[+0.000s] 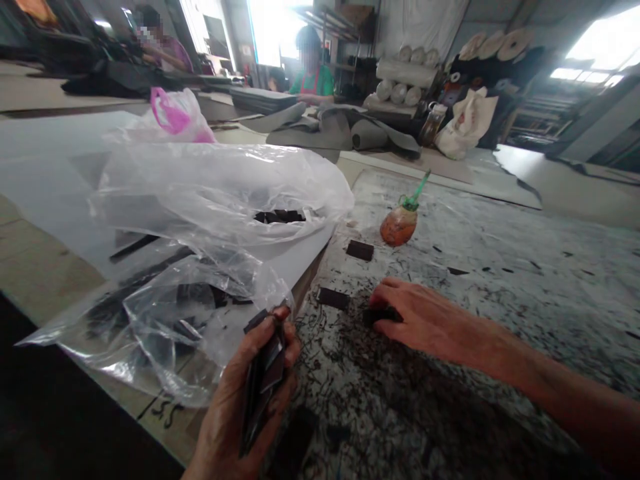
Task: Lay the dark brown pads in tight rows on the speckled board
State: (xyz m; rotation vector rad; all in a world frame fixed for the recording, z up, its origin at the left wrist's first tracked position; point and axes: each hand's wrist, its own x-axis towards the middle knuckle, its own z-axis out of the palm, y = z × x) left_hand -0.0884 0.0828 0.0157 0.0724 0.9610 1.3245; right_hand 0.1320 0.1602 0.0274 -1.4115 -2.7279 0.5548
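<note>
My left hand [250, 393] is closed around a bunch of thin dark rectangular pieces [265, 380], at the edge of a clear plastic bag [170, 333]. To the right, my right hand [400, 310] grips a small dark piece [377, 316] between thumb and fingers, low over the stained work surface [500, 267]. Beside it lies one dark rectangular piece [334, 298], and another dark rectangle [360, 250] lies farther off. An orange-brown squeeze bottle [399, 225] with a green nozzle stands beyond my right hand.
A larger clear bag [225, 187] with dark pieces [280, 217] inside lies at the left. Behind are grey sheets [340, 127], a jar [433, 125] and a cream bag [466, 125]. Two people [313, 80] are in the background. Dark scraps litter the surface.
</note>
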